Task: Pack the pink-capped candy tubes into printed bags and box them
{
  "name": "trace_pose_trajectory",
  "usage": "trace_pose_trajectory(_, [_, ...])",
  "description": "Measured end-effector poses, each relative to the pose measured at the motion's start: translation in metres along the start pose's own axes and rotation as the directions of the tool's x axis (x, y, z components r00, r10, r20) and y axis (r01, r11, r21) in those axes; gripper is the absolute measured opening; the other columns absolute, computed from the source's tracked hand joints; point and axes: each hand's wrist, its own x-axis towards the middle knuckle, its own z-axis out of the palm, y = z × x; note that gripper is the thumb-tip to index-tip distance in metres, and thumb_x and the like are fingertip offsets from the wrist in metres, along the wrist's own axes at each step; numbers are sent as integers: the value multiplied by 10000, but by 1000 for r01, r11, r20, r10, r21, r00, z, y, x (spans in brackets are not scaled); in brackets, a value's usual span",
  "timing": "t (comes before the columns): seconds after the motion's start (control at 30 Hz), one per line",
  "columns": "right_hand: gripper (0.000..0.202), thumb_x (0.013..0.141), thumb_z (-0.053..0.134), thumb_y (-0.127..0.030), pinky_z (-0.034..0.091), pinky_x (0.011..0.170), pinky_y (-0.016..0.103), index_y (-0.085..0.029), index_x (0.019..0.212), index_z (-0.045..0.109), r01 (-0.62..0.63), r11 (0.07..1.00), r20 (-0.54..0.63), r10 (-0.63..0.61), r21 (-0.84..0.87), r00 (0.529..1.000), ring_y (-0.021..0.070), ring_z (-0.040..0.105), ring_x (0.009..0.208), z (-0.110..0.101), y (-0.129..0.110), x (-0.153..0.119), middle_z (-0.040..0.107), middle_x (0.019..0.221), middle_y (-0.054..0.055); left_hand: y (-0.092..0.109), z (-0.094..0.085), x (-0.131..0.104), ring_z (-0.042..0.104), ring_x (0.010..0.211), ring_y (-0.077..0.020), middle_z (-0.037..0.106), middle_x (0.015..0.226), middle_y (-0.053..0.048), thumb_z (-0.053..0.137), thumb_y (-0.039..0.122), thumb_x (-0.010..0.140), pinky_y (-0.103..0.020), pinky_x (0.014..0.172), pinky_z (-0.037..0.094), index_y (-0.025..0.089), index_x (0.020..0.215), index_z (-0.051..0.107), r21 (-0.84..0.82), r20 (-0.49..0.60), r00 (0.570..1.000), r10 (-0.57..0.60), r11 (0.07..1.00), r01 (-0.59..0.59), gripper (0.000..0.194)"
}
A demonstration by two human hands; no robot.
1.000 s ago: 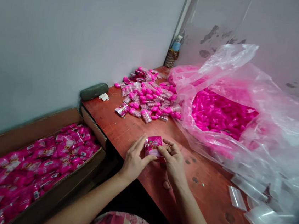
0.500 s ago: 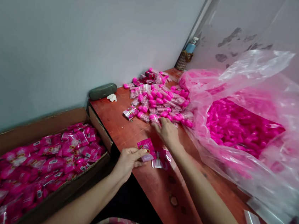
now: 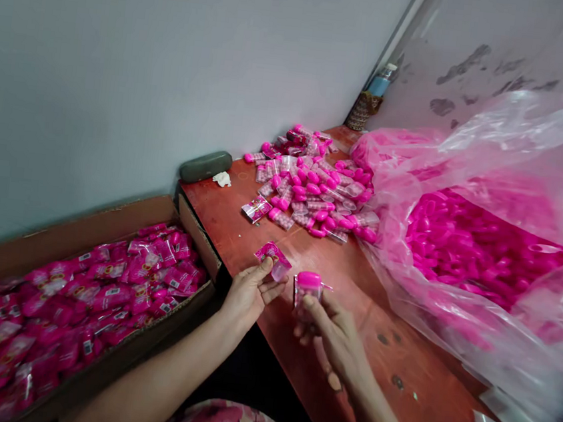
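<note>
My left hand [image 3: 252,288] pinches a printed pink packet [image 3: 272,257] with a clear lower part, just above the table's near edge. To its right, my right hand [image 3: 333,324] grips a small clear container with a pink cap [image 3: 309,280], the cap pointing away from me. Part of a shiny packet shows beside that container, partly covered by my fingers. Beyond both hands lies a heap of pink-capped clear containers [image 3: 309,187], several with pale beads inside. One flat printed packet [image 3: 256,209] rests at the heap's near left.
A cardboard box [image 3: 191,305] full of filled pink packets stands at the left. On the red table [image 3: 424,387], a large clear bag [image 3: 395,230] holds many pink caps. A dark green case [image 3: 206,166] and a bottle [image 3: 382,79] sit against the wall.
My right hand has come back from the heap with a pink-capped container. My left hand still holds its packet, now tilted. The view has shifted slightly to the left.
</note>
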Motion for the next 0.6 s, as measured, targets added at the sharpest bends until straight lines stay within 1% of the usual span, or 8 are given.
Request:
trace_pose_trajectory(0.07, [283,743,567,-462,450,390,232,-183,782,539,-9,996,-36,12,94,999,128,550,457,10,7,-15,579,643,-1,-6,4,-2,640,641,-153,662,741,-57,692,258,674,-269,631,529,115,790,594,-4,34,999,5,1000,-5,209])
trace_pose_trajectory(0.17, [263,764,556,-442,455,392,219,-184,810,533,39,993,-79,-31,108,996,113,543,459,18,15,-21,559,640,-14,-15,11,-8,615,607,-130,648,699,-43,702,275,658,-240,587,510,110,756,597,26,106,994,21,999,-24,219])
trace_pose_trajectory(0.27, [253,782,537,-432,456,396,211,-182,818,530,62,994,-104,-53,88,993,111,548,467,16,20,-20,557,646,-15,-20,18,-15,588,563,-116,625,653,-34,708,299,644,-223,543,481,98,730,598,108,162,986,47,992,-65,244])
trace_pose_trajectory(0.37, [259,776,542,-438,455,397,210,-181,808,534,60,991,-83,-50,120,995,110,555,465,11,23,-21,564,650,-17,-22,22,-21,567,534,-109,605,624,-29,702,340,639,-227,540,462,99,696,584,206,199,978,59,973,-101,275])
trace_pose_trajectory(0.43, [265,772,544,-443,454,398,212,-181,804,535,58,985,-42,-51,165,998,109,556,459,8,24,-22,565,648,-23,-22,24,-23,551,518,-101,590,609,-19,693,365,643,-224,530,450,107,692,569,246,230,972,45,964,-103,291])
trace_pose_trajectory(0.5, [267,772,543,-444,455,404,213,-178,793,534,70,978,-24,-66,197,998,106,554,459,6,26,-22,560,649,-25,-23,27,-25,537,501,-99,580,609,-9,695,371,637,-217,492,433,117,728,560,275,269,963,17,957,-94,302])
trace_pose_trajectory(0.6, [258,772,545,-439,458,414,214,-181,785,534,109,977,-58,-100,186,993,104,550,471,5,30,-23,554,644,-29,-26,29,-27,511,446,-98,575,593,0,705,361,623,-217,429,405,129,761,550,324,318,948,-25,942,-84,312])
